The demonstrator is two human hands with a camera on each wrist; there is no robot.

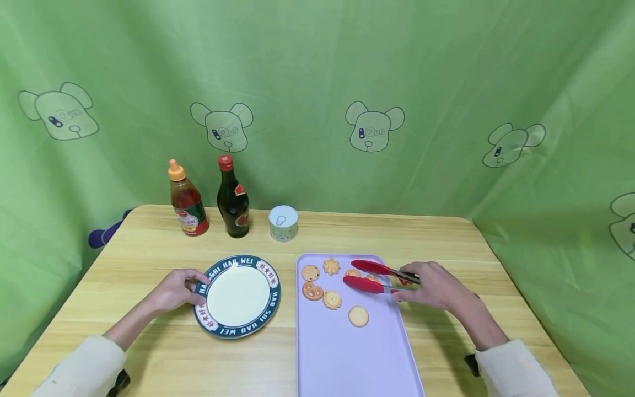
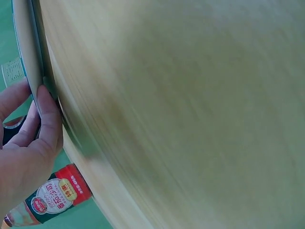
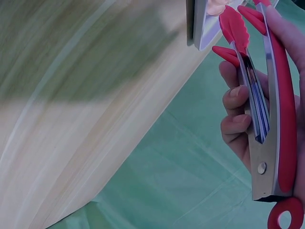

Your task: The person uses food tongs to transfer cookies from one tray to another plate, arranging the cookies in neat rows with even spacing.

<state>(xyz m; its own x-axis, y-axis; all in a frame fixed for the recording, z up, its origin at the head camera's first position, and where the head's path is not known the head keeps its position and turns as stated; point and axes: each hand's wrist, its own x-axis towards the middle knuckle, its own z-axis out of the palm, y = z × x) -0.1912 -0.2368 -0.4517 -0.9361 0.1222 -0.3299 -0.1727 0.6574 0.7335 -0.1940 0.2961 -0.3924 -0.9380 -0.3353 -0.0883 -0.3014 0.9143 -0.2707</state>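
My left hand [image 1: 173, 289] pinches the left rim of a white plate [image 1: 238, 298] with a dark green lettered border; in the left wrist view the plate [image 2: 29, 52] shows edge-on between thumb and fingers. My right hand [image 1: 430, 284] grips red-tipped metal tongs [image 1: 364, 284], their arms spread, over the upper right of a lilac tray [image 1: 354, 364]. Cookies lie between the tong tips, partly hidden. Also on the tray are a pretzel-shaped cookie [image 1: 312, 291], a plain round cookie [image 1: 359, 316], a dotted round cookie [image 1: 310, 273], a star-shaped cookie [image 1: 331, 267] and a fluted cookie [image 1: 332, 300].
Behind the plate stand a sauce bottle with an orange cap [image 1: 189, 207], a dark bottle with a red cap [image 1: 233, 204] and a small can [image 1: 283, 223]. A green curtain [image 1: 317, 82] hangs behind the wooden table [image 1: 268, 369].
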